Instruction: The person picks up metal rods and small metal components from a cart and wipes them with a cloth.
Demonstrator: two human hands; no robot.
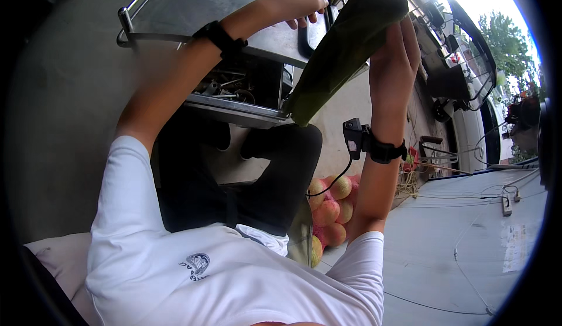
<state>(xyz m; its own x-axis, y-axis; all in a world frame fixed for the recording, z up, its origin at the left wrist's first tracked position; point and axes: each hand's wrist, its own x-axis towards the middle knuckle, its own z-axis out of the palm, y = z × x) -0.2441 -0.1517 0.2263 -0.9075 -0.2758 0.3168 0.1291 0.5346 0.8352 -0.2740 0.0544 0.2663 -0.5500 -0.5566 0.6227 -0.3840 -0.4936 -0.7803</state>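
Observation:
My right hand (pixel 398 51) is raised at the upper right, gripping a long piece of dark green fabric (pixel 347 49). The fabric hangs slantwise down to the left, its lower end close to my knee, and hides some of my fingertips. My left hand (pixel 303 3) is over the metal cart top (pixel 193 5), fingers bent and their tips left of the fabric. Whether it pinches something small cannot be made out. Beneath my left forearm, a drawer (pixel 239 84) of the cart stands pulled out with metal tools inside. A black-edged flat object (pixel 314 34) lies on the cart top, partly covered by the fabric.
A rail (pixel 126 18) runs round the cart top. Beside my right leg is a pink mesh bag of round fruit (pixel 333 207). A cable hangs from the small device (pixel 352 135) on my right wrist. At the right are a pale panel with wires and a power strip (pixel 507 205).

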